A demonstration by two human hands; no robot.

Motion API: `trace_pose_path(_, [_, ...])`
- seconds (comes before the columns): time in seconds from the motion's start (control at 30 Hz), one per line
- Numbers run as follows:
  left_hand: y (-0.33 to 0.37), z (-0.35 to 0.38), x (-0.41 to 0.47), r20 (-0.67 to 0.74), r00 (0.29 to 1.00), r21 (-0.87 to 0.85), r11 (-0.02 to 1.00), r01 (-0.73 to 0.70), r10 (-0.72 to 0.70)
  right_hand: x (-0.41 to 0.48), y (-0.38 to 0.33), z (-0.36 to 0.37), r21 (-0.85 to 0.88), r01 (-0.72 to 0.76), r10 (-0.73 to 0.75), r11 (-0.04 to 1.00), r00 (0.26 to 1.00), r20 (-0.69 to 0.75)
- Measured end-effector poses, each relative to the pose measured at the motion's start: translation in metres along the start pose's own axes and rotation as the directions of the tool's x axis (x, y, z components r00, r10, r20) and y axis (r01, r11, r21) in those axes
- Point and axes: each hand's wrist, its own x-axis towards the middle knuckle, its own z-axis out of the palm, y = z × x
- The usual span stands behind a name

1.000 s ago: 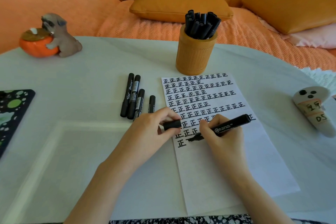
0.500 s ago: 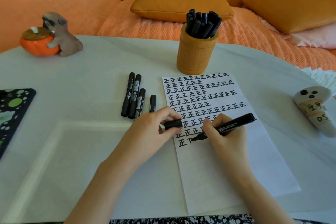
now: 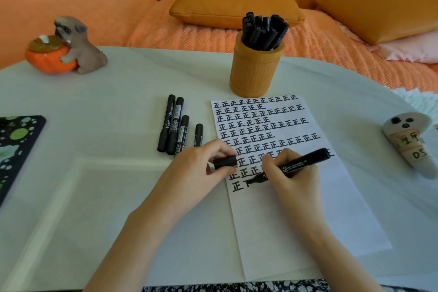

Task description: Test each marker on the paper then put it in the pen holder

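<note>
Right hand fingers clamped on marker, tip touching paper. Left hand pinches cap. 4 markers on desk; pen holder beyond paper.

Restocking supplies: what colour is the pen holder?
Mustard orange-tan, ribbed; the pen holder shows clearly in the head view.
</note>
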Motion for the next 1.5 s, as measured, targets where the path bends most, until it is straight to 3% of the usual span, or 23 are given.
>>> trace_pose_path(1.5, [0.002,-0.0008,-0.0001,0.007,1.0,0.001,1.0,-0.005,0.005,0.0008,-0.0004,-0.0021,-0.036,0.022,-0.02,0.999,0.999,0.038])
